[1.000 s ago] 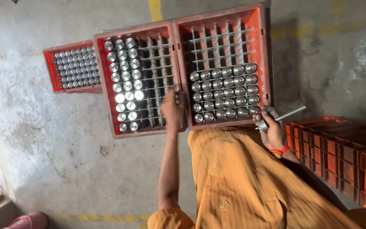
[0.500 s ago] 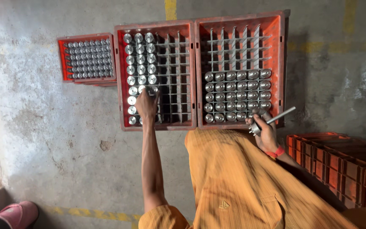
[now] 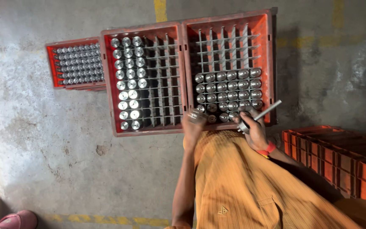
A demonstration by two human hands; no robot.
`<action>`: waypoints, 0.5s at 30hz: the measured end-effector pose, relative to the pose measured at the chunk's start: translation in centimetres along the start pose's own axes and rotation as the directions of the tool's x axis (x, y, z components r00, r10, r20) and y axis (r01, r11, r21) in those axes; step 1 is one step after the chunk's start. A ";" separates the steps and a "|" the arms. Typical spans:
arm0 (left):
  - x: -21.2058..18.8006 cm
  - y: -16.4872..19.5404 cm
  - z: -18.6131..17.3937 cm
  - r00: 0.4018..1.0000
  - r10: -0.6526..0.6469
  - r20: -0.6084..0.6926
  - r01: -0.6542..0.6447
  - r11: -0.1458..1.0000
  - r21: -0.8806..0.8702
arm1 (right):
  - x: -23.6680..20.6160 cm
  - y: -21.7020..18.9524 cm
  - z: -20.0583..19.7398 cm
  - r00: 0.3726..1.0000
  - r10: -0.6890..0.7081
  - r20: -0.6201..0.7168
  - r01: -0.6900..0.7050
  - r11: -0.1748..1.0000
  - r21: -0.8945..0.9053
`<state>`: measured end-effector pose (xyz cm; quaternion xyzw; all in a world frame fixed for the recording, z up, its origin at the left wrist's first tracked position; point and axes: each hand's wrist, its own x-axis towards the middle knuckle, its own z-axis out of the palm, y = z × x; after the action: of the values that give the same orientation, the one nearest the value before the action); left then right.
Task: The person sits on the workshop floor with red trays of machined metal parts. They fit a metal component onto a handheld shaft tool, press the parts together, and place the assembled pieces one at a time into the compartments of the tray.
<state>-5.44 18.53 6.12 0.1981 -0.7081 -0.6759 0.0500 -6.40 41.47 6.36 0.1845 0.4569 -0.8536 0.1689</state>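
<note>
While the left hand pinches a metal cylinder, the right hand clasps a rod tool.

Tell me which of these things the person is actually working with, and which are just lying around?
In use:
- left hand on a metal cylinder
- right hand gripping a metal rod tool
- right crate, part-filled with cylinders
- middle crate, some cylinders at its left

Lying about:
- small far crate, full
- stacked orange crates
- pink shoe
</note>
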 end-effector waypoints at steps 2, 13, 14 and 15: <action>-3.1 0.8 2.6 0.962 -0.237 0.132 0.205 0.954 0.218 | 0.3 -1.2 1.7 0.999 -0.035 0.007 0.035 0.999 -0.034; -4.4 4.7 6.9 0.874 -0.152 0.461 -0.088 0.884 0.459 | -0.6 -2.6 2.8 0.955 -0.218 0.199 0.260 0.941 -0.216; -4.5 4.3 7.1 0.864 -0.154 0.480 -0.100 0.880 0.464 | -0.5 -2.4 2.3 0.961 -0.197 0.195 0.238 0.948 -0.212; -4.6 3.9 7.3 0.851 -0.157 0.501 -0.112 0.878 0.466 | -0.5 -2.3 1.7 0.966 -0.176 0.188 0.215 0.954 -0.211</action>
<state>-4.53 26.97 10.25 0.0210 -0.8367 -0.5081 -0.2034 -7.29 41.26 9.09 0.0454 0.5528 -0.8201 0.1410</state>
